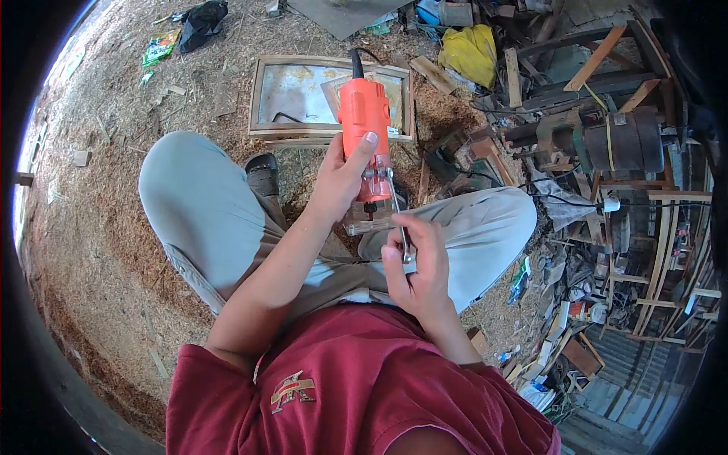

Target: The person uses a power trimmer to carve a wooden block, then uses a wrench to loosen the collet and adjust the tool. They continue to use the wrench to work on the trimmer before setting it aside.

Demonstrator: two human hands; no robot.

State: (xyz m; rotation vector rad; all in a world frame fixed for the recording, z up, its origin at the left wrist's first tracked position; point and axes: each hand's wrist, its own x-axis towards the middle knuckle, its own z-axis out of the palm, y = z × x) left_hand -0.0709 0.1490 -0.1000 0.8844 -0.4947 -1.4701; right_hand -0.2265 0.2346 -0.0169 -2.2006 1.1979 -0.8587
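My left hand (343, 173) is wrapped around the orange body of a trim router (362, 110), its thumb lying along the front. The router hangs upright over my lap, with its black cord at the top and a clear plastic base (364, 226) at the bottom. Between the fingers of my right hand (422, 265) is a metal wrench (395, 199). The wrench's upper end lies at the clamp hardware on the router's lower right side; whether it grips a nut is too small to tell.
Beyond my knees, a wood-framed tray (258, 95) holds a dark hex key (287, 117). A motor-like machine (633, 142) and scrap wood crowd the right side. A yellow bag (468, 57) lies at the back, a black plastic bag (202, 26) farther left. Shavings cover the floor.
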